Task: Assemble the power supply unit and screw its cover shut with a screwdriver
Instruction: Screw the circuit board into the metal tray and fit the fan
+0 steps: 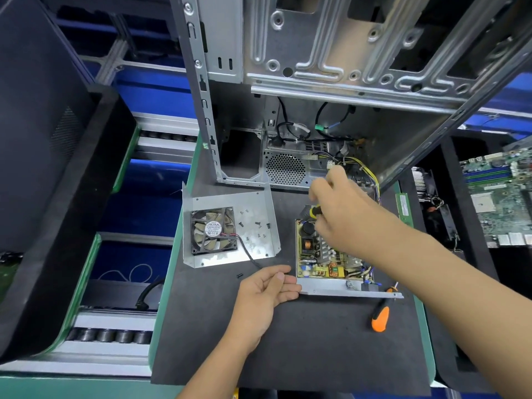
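Right hand (338, 208) grips a yellow-black screwdriver (313, 211) over the far end of the open PSU board (325, 254), which sits in its metal tray on the black mat (302, 335); left hand (267, 289) relaxed, fingers touching the tray's near corner. Cover with fan (227, 228) lies just left, loose screws (256, 226) on it. Orange screwdriver (381, 312) spare. Judgement: keep driver upright, brace tray firmly, seat board screws before fitting cover

The right hand (342, 208) hides the yellow-black tool's (313, 211) tip.
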Action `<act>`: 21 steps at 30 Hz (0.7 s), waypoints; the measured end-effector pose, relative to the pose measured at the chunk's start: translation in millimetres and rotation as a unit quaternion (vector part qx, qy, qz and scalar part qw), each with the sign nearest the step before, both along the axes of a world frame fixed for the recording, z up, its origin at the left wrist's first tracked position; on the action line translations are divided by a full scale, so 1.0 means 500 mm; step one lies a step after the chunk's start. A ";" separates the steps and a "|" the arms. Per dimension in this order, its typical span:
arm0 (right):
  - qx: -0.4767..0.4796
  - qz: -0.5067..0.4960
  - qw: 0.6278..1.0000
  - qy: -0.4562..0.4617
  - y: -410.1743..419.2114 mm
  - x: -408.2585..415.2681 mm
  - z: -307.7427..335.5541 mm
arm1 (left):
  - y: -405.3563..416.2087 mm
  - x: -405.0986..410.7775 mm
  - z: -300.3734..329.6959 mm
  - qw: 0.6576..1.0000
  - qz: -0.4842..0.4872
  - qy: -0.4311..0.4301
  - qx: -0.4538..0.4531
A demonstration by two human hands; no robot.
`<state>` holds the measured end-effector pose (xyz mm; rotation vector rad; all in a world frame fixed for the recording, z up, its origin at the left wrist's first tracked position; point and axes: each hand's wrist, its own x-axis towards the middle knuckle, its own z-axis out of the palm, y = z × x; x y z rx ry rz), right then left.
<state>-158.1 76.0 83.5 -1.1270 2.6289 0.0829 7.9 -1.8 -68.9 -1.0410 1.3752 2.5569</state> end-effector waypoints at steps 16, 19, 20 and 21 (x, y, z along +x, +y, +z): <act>0.077 0.008 0.996 0.036 -0.013 0.000 0.001 | 0.001 -0.001 -0.004 1.000 0.010 0.001 0.005; 0.088 0.000 0.993 0.076 -0.017 -0.002 -0.001 | 0.000 0.000 -0.002 1.000 0.010 0.000 0.002; 0.081 -0.008 0.994 0.079 -0.015 -0.003 0.000 | 0.000 0.000 -0.001 1.000 0.010 0.001 0.002; 0.064 -0.023 0.996 0.064 -0.011 -0.004 0.001 | 0.001 -0.001 0.000 1.000 0.010 0.001 0.002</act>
